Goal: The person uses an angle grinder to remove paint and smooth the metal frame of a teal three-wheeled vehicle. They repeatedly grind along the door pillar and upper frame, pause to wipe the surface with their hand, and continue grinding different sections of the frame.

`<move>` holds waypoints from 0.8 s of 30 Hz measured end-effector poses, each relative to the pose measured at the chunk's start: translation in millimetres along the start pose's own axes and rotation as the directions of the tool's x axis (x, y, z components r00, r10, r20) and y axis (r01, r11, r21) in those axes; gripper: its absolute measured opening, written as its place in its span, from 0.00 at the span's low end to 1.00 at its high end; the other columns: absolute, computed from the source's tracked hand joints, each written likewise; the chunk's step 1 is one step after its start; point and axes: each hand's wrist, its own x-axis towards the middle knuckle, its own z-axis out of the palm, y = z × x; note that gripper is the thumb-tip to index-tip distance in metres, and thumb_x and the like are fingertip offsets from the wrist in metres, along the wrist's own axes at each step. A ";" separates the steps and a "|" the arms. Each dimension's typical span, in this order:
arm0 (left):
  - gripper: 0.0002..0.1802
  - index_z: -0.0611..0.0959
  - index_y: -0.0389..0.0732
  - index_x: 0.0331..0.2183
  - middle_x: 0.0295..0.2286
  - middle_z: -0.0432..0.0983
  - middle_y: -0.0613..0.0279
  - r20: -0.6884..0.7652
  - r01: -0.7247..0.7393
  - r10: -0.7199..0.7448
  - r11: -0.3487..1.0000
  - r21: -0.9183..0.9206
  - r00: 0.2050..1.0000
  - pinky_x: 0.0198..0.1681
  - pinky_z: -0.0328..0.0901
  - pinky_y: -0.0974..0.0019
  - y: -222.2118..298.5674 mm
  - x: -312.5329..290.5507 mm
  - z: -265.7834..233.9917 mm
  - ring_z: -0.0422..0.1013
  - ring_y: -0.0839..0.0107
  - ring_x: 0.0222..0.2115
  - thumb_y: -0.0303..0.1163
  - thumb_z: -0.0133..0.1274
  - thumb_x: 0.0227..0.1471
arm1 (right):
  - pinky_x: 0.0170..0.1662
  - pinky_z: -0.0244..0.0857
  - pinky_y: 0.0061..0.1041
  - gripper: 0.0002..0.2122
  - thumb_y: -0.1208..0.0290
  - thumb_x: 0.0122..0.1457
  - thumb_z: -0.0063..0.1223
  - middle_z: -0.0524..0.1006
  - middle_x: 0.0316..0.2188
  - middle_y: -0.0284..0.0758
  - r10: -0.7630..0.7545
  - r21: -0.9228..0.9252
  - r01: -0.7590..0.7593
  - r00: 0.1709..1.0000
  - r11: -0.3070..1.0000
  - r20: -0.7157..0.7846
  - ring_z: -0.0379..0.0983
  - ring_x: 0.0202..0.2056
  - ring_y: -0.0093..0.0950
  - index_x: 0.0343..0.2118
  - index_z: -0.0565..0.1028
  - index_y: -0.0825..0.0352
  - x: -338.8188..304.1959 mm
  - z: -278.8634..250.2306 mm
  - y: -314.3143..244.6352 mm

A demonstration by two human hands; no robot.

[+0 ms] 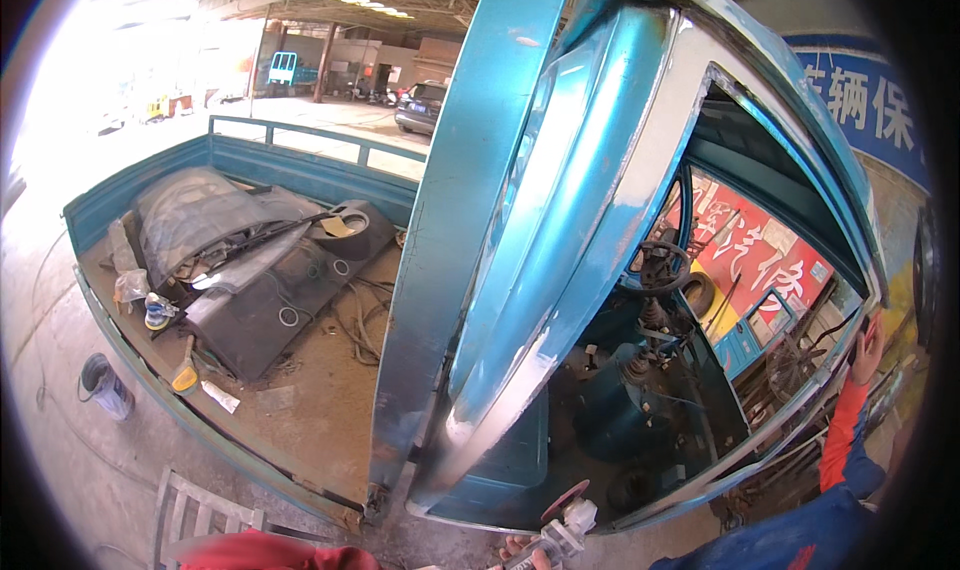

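The left hand [520, 551], at the near edge, is wrapped around a power grinder [562, 540]; its reddish disc [567, 500] sits by the near lower sill of the blue cab [590, 160], contact unclear. To the right, the right hand [870, 348] lies against the cab's edge; whether it grips cannot be told. Whitish patches mark the cab's pillar, and a steering wheel [660, 267] shows inside. Left of the cab, a truck bed [320, 420] carries a dark panel [240, 330]. A bucket [107, 388] stands left of the bed; a dark car [421, 106] is parked far off.
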 end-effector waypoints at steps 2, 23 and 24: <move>0.51 0.52 0.38 0.65 0.43 0.72 0.40 0.001 -0.005 0.005 1.000 0.021 1.000 0.42 0.70 0.53 0.7 -0.5 4.3 0.73 0.45 0.39 0.39 0.61 0.46 | 0.36 0.72 0.33 0.19 0.69 0.50 0.59 0.75 0.28 0.40 0.001 0.009 -0.002 1.000 1.000 0.012 0.75 0.28 0.34 0.44 0.69 0.67 0.2 -2.6 -1.7; 0.44 0.61 0.63 0.64 0.27 0.66 0.53 0.035 -0.330 0.499 0.517 0.790 0.866 0.23 0.64 0.57 28.0 -5.1 106.9 0.68 0.57 0.20 0.45 0.59 0.46 | 0.32 0.72 0.30 0.21 0.69 0.50 0.62 0.76 0.26 0.41 0.087 0.001 -0.095 0.909 0.995 0.407 0.76 0.27 0.33 0.45 0.67 0.68 -21.3 -33.9 -62.0; 0.42 0.63 0.53 0.64 0.22 0.68 0.57 0.060 -0.323 0.498 0.461 0.827 0.865 0.19 0.63 0.59 34.6 -3.5 102.4 0.68 0.60 0.16 0.46 0.57 0.48 | 0.32 0.71 0.29 0.21 0.69 0.50 0.62 0.76 0.27 0.41 0.074 -0.012 -0.076 0.897 0.997 0.436 0.76 0.27 0.32 0.46 0.67 0.69 -23.5 -25.7 -69.8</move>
